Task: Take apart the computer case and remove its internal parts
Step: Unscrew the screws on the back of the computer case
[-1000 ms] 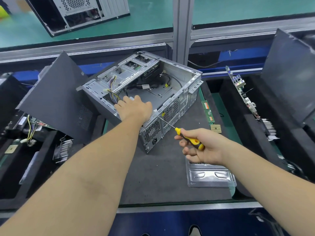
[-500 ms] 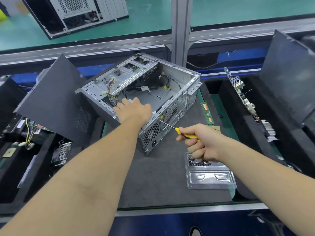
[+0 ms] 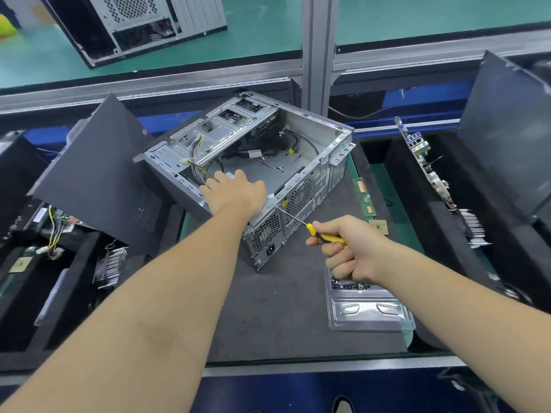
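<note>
Open grey steel computer case (image 3: pixel 256 162) lies on its side on the dark foam mat (image 3: pixel 268 308), open face up, rear panel turned toward the person.

Left hand (image 3: pixel 235 193) — palm down over the case's near upper edge, fingers curled into the interior just beside the bundle of yellow and purple power cables (image 3: pixel 196 165). Whether the fingertips pinch anything cannot be told; they are hidden below the rim. Judged purpose: bracing the case so it does not slide under tool pressure.

Right hand (image 3: pixel 351 248) — fist fully wrapped around the yellow-and-black handled screwdriver (image 3: pixel 316 231), thumb on top. Shaft points up-left from the knuckles; tip meets the perforated rear panel near its top edge, beside the round fan grille (image 3: pixel 301 196). Likely a screw holding the boxed power supply (image 3: pixel 265 234), whose socket shows below the left wrist.

Clear plastic blister tray (image 3: pixel 369 311) sits just under the right fist — small dark screws (image 3: pixel 346 284) collected in its far compartment, close for dropping the next one.

Green memory sticks (image 3: pixel 365 198) and a square processor chip (image 3: pixel 379 226) lie beyond the right knuckles, already out.
</note>
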